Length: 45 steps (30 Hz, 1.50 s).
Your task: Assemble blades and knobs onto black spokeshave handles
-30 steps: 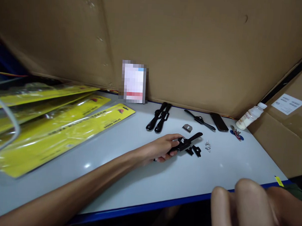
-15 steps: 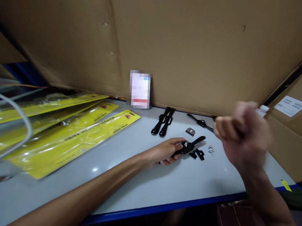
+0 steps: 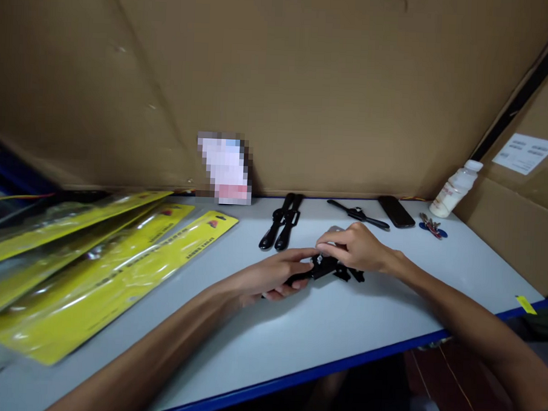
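Observation:
A black spokeshave (image 3: 324,268) is in my left hand (image 3: 280,273), whose fingers are wrapped round one handle just above the table. A small silver screw shows on its body. My right hand (image 3: 354,245) reaches over the spokeshave from the right, its fingertips pinched together close to that screw. What lies between those fingertips, if anything, is hidden. Small black metal plates (image 3: 342,273) lie under and beside the spokeshave. Behind my right fingers a bit of grey metal shows, mostly covered.
Two black spokeshave bodies (image 3: 282,223) lie side by side at the back. Another spokeshave (image 3: 358,213), a phone (image 3: 396,212), keys (image 3: 432,226) and a bottle (image 3: 454,190) line the back right. Yellow blister packs (image 3: 130,278) cover the left. A blurred-out card (image 3: 225,167) leans on the cardboard.
My right hand has come down from the raised right side to the spokeshave and pinched its fingers there. The left hand still holds the spokeshave. The view has shifted, showing the phone and keys.

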Each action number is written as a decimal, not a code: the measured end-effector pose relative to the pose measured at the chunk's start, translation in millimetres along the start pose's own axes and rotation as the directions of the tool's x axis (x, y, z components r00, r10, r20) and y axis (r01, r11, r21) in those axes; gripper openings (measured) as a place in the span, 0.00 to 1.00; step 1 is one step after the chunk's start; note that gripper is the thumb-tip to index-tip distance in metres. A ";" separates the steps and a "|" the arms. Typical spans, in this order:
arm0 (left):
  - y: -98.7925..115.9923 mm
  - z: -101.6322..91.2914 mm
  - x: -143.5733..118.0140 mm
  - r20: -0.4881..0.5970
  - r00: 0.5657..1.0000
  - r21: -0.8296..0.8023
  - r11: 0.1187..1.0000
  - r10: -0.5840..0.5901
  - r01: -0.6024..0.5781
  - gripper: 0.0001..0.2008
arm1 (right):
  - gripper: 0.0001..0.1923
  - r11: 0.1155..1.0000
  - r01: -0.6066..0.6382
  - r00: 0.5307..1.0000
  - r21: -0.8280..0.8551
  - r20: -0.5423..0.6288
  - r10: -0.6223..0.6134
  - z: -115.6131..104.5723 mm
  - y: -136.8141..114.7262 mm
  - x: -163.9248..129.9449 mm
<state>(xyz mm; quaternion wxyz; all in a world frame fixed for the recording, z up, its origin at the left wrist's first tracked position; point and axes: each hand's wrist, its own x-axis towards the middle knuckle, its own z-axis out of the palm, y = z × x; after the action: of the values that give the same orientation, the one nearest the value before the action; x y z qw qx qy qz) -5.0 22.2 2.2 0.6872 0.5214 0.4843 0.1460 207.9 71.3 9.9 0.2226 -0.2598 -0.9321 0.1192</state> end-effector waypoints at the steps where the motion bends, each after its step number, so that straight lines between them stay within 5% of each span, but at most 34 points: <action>1: -0.2 0.4 0.2 0.002 1.000 0.000 1.000 0.001 -0.001 0.28 | 0.11 1.000 0.015 0.999 -0.005 0.041 -0.015 -1.3 -4.4 0.1; 5: -0.9 1.0 0.8 0.015 1.000 -0.006 1.000 0.013 -0.013 0.26 | 0.09 0.998 -0.022 0.992 -0.063 0.125 0.029 -3.9 -13.8 -0.5; 13: 0.9 3.3 -0.6 0.024 1.000 0.004 1.000 0.004 -0.004 0.24 | 0.12 0.982 -0.055 0.995 -0.183 0.071 0.069 9.4 -15.7 -2.6; 21: -1.1 2.8 3.0 0.022 0.999 -0.003 1.000 0.029 -0.029 0.19 | 0.22 0.993 -0.059 0.995 0.106 0.081 0.050 2.3 -16.6 -0.1; 26: 1.5 3.9 0.7 0.039 0.999 -0.009 1.000 0.030 -0.030 0.20 | 0.21 0.994 -0.053 0.999 -0.096 -0.009 0.052 0.5 -10.5 -3.5; 31: 4.8 4.9 -1.8 0.079 0.995 -0.004 0.998 0.057 -0.057 0.21 | 0.21 1.000 -0.025 0.998 0.009 0.056 0.024 1.9 -12.0 -5.1; 36: 2.4 3.3 0.5 0.069 0.996 0.002 0.999 0.050 -0.051 0.23 | 0.21 0.991 -0.029 0.999 -0.131 0.018 0.031 1.6 -13.7 -4.2; 41: 3.1 3.3 0.1 0.080 0.995 0.008 0.998 0.068 -0.069 0.22 | 0.21 0.999 -0.039 0.996 -0.017 0.082 0.040 1.5 -15.2 -4.1; 45: 3.1 2.9 -0.5 0.068 0.997 0.000 0.999 0.043 -0.043 0.22 | 0.20 0.989 -0.060 0.998 -0.134 0.025 0.063 3.4 -14.8 -4.2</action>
<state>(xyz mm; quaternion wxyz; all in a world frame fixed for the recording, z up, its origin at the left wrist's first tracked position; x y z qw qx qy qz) -1.9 21.4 5.0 0.6996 0.5369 0.4494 0.1424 203.1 56.4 10.5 0.1873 -0.3010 -0.9326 0.0671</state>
